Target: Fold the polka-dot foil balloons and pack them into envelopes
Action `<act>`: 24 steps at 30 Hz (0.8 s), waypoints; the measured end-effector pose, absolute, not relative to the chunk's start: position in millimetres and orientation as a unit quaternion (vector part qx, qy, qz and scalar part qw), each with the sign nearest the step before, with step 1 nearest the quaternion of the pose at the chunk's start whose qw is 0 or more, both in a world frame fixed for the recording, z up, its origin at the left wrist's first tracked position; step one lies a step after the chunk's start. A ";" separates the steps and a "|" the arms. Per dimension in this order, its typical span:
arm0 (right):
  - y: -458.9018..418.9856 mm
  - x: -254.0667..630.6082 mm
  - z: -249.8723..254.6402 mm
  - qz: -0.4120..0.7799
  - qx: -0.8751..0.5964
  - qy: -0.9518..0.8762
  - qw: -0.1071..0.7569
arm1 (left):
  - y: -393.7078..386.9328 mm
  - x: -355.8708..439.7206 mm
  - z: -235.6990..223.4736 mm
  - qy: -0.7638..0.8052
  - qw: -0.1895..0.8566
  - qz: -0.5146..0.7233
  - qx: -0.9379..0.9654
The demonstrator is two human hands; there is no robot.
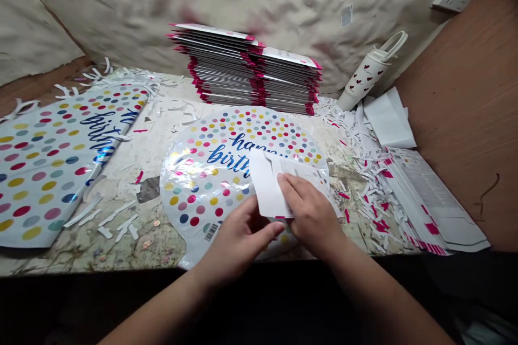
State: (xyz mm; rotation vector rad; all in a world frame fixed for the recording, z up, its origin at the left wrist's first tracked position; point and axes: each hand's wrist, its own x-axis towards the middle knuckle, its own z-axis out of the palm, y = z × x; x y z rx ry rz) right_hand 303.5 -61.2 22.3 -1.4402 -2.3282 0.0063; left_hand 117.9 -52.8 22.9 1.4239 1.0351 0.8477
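A flat round foil balloon (226, 161), white with coloured dots and blue "happy birthday" lettering, lies on the table in front of me. Over its right half I hold a folded white card (269, 186). My right hand (313, 214) presses on the card from above, fingers curled on its lower edge. My left hand (238, 240) pinches the card's lower left corner, thumb pointing right.
A pile of the same dotted balloons (44, 161) lies at the left. A tall stack of pink-edged packets (246, 73) stands at the back. More flat packets (429, 199) lie at the right, among white paper strips (364, 167). A heart-patterned cup (364, 81) leans by the wall.
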 end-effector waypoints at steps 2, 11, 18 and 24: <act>-51.3 299.4 15.2 -0.018 -0.469 -0.835 0.287 | -46.2 99.2 25.5 0.456 0.326 0.455 0.692; -57.2 318.1 -18.7 -0.063 -0.293 -0.910 0.287 | -26.7 50.1 -20.4 0.246 -0.011 0.189 0.951; -81.9 312.1 -25.4 -0.098 -0.306 -0.926 0.199 | -52.9 57.5 -28.0 0.242 -0.007 0.122 0.962; -72.5 300.8 -18.6 0.040 -0.378 -0.907 0.179 | -50.5 66.6 -18.2 0.273 0.091 0.154 0.945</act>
